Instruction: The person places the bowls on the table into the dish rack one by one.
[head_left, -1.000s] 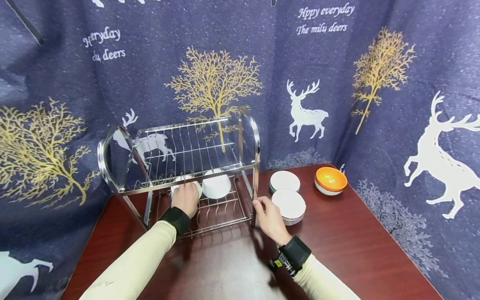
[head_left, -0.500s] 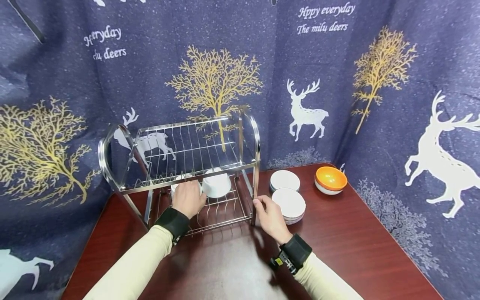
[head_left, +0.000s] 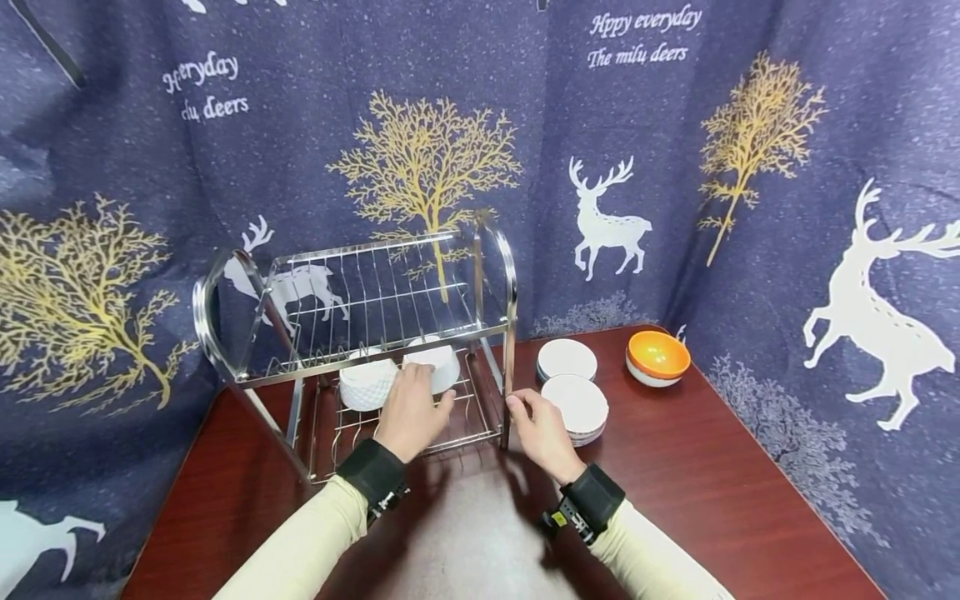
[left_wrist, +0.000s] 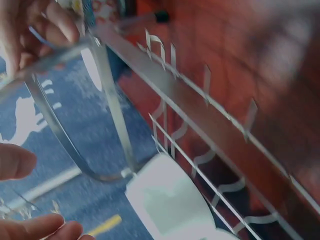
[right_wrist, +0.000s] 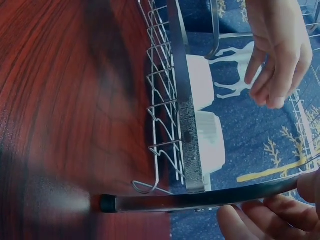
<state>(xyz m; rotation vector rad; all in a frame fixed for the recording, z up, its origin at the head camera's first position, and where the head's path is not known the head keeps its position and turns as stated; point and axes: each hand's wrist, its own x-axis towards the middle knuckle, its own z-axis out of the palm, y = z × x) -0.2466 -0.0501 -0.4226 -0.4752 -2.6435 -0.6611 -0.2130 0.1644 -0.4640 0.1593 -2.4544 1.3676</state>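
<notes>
My left hand (head_left: 411,414) hovers before the lower tier of a metal dish rack (head_left: 420,340), fingers loosely bent and thumb apart. Nothing is in its grasp in the right wrist view. Behind it, two white bowls stand side by side on the lower tier: a textured left bowl (head_left: 364,388) and a right bowl (head_left: 447,372), partly hidden by the fingers and the upper tier. My right hand (head_left: 546,437) grips the rack's right front post (head_left: 510,360) between thumb and fingers. The curled fingers (right_wrist: 287,212) show around the post in the right wrist view.
Right of the rack stand two stacks of white dishes, a rear stack (head_left: 567,359) and a front stack (head_left: 576,404). Farther right, an orange bowl (head_left: 658,354) sits in a white one. Everything stands on a reddish-brown table (head_left: 697,483) before a blue patterned curtain (head_left: 540,100).
My left hand has let go of the left bowl, drawn back from the rack and shifted right, leaving that bowl in plain view. The right hand keeps its grip on the post.
</notes>
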